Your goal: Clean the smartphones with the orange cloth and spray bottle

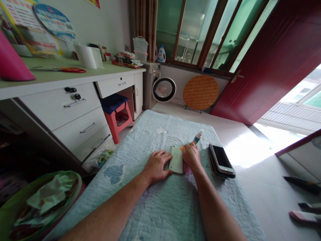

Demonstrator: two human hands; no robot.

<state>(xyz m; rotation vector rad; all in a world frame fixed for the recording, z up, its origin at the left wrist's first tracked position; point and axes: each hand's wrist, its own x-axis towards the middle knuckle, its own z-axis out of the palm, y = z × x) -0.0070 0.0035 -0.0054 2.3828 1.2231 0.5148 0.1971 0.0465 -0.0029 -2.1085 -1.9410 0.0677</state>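
A pale green phone (pixel 176 159) lies face down on a light blue quilted cloth (pixel 160 197). My left hand (pixel 156 166) rests at the phone's left edge, fingers stretched and pressing on it. My right hand (pixel 191 155) is closed at the phone's right side, pinching something small and orange I cannot make out, over a pink cloth. A small spray bottle (pixel 198 136) stands just beyond my right hand. A stack of phones (pixel 221 161) lies to the right.
A white desk with drawers (pixel 75 110) stands on the left, a red stool (pixel 117 117) beneath it. A green bin (pixel 37 204) of scraps sits at lower left. A washing machine (pixel 160 87), a round wooden board (pixel 200 92) and a red door (pixel 273 63) are behind.
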